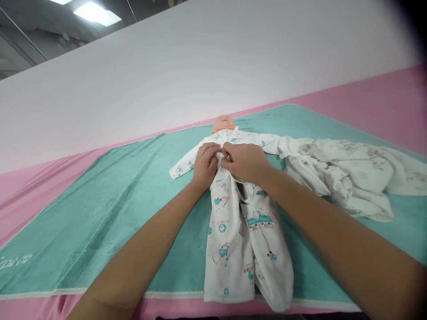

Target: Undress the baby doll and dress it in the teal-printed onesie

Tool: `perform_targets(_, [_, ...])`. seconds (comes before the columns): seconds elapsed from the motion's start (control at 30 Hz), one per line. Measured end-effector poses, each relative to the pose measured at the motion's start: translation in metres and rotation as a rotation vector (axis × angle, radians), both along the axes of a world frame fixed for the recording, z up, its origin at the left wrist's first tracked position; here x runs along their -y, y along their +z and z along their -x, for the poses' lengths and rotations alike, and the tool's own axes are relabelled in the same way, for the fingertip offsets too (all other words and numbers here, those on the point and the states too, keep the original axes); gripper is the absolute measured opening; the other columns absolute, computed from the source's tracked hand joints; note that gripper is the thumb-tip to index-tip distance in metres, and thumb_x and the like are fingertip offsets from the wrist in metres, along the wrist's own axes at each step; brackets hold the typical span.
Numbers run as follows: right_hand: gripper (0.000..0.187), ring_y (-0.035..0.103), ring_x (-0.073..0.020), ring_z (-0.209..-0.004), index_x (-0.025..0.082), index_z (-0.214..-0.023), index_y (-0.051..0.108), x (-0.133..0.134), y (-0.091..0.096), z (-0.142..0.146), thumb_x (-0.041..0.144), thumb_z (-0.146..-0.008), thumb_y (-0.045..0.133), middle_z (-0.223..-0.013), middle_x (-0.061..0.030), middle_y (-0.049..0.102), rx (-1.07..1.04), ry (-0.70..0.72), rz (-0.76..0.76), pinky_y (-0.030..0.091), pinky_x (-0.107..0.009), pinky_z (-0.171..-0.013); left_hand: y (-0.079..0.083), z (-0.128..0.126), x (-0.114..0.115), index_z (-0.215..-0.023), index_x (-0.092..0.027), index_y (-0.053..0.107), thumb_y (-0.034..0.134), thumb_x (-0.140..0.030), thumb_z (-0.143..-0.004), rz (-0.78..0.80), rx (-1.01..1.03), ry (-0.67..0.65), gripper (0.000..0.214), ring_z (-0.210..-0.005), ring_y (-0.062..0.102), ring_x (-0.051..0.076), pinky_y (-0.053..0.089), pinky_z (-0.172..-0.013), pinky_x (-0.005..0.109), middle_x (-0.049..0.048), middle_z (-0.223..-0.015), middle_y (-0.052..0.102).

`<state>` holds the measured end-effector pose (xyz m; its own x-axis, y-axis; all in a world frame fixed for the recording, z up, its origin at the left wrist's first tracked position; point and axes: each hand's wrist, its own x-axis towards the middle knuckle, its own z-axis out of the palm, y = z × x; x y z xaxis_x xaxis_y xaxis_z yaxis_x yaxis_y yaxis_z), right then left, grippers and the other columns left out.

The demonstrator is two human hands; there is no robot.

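A baby doll (pixel 224 123) lies on its back on a teal towel (pixel 126 200), dressed in a white printed sleepsuit (pixel 240 231) whose legs reach toward me. My left hand (pixel 205 163) and my right hand (pixel 245 162) meet over the doll's chest. Both are closed in a pinch on the front edges of the sleepsuit, the fingertips almost touching each other. The doll's chest is hidden under my hands; only its head and one spread sleeve (pixel 183 163) show clearly.
A crumpled white printed cloth (pixel 343 171) lies on the towel to the right of the doll. The towel rests on a pink sheet (pixel 376 102). A white wall (pixel 200 66) rises behind.
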<state>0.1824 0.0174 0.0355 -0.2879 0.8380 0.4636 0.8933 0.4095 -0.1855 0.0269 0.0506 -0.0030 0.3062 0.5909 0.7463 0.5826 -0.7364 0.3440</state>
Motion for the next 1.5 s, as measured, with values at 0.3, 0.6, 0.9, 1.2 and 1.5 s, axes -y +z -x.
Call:
perform_targets(0.3, [0.016, 0.047, -0.0139, -0.057, 0.021, -0.082, 0.054, 0.0000, -0.0008, -0.0007, 0.030, -0.082, 0.042, -0.066, 0.0001, 0.060, -0.004, 0.006, -0.018, 0.018, -0.027, -0.052, -0.0006, 0.0008, -0.0004, -0.097, -0.023, 0.057, 0.034, -0.006, -0.082, 0.001, -0.001, -0.003, 0.032, -0.107, 0.050, 0.018, 0.042, -0.093, 0.036, 0.0047, -0.110, 0.055])
perform_targets(0.6, [0.017, 0.047, -0.0140, -0.057, 0.021, -0.083, 0.054, 0.0001, 0.0002, 0.0002, 0.031, -0.083, 0.041, -0.066, -0.0002, 0.060, 0.006, -0.002, 0.005, 0.019, -0.027, -0.053, 0.0008, -0.0005, 0.0008, -0.095, -0.023, 0.058, 0.034, -0.006, -0.081, 0.005, 0.014, -0.001, 0.033, -0.106, 0.050, 0.018, 0.042, -0.093, 0.038, 0.0043, -0.108, 0.056])
perform_targets(0.9, [0.013, 0.042, -0.0127, -0.051, 0.021, -0.078, 0.051, -0.0020, -0.0033, -0.0013, 0.030, -0.081, 0.042, -0.061, 0.0015, 0.057, -0.015, 0.022, -0.062, 0.016, -0.026, -0.051, 0.0001, -0.0001, -0.0002, -0.094, -0.023, 0.058, 0.034, -0.006, -0.081, -0.006, 0.004, -0.004, 0.032, -0.106, 0.051, 0.018, 0.042, -0.093, 0.038, 0.0042, -0.108, 0.056])
perform_targets(1.2, [0.017, 0.050, -0.0162, -0.062, 0.021, -0.088, 0.055, -0.0018, -0.0020, -0.0024, 0.030, -0.081, 0.042, -0.071, -0.0017, 0.061, -0.004, 0.018, -0.019, 0.019, -0.027, -0.054, -0.0029, 0.0001, -0.0038, -0.094, -0.025, 0.057, 0.033, -0.008, -0.085, -0.045, -0.003, -0.013, 0.030, -0.105, 0.051, 0.018, 0.043, -0.093, 0.037, 0.0040, -0.107, 0.055])
perform_targets(1.5, [0.016, 0.049, -0.0149, -0.061, 0.021, -0.087, 0.053, -0.0014, -0.0027, -0.0034, 0.030, -0.083, 0.040, -0.072, -0.0006, 0.061, -0.010, 0.041, -0.041, 0.019, -0.028, -0.053, -0.0005, -0.0009, -0.0019, -0.094, -0.025, 0.057, 0.035, -0.008, -0.084, -0.025, 0.019, -0.022, 0.029, -0.104, 0.051, 0.018, 0.043, -0.092, 0.036, 0.0034, -0.106, 0.055])
